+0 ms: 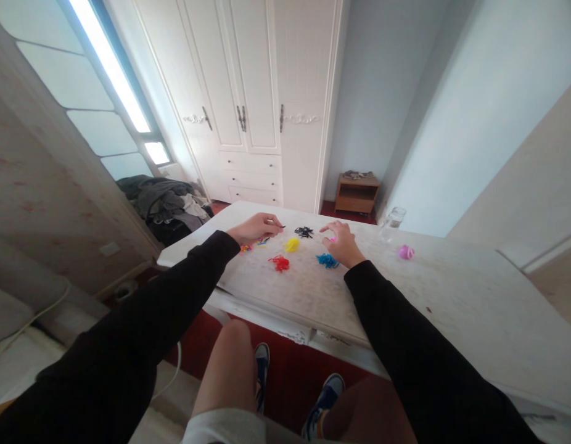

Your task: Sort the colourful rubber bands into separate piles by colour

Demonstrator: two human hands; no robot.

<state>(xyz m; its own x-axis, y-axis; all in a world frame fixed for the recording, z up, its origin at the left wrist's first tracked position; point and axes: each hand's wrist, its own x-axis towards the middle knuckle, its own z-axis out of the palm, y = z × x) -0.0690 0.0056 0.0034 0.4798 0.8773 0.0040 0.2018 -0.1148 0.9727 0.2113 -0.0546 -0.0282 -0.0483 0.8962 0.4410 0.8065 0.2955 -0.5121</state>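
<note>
My left hand (258, 229) is over the far left of the white table, its fingertips pinched on a small black rubber band (283, 227). Below it lies a mixed-colour pile of bands (246, 248), partly hidden by the hand. My right hand (341, 242) is open, thumb and forefinger apart, with a bit of pink showing behind it. Between the hands lie a black pile (304, 232) and a yellow pile (291, 245) of rubber bands. Nearer me are a red pile (279, 263) and a blue pile (327, 261), the blue one beside my right wrist.
A clear glass jar (394, 219) and a pink-purple ball-like object (406, 252) stand to the right on the table (461, 296). A small dark speck (428, 309) lies nearer. Dark clothes (160, 200) are heaped at the left, and a white wardrobe (253, 80) stands behind.
</note>
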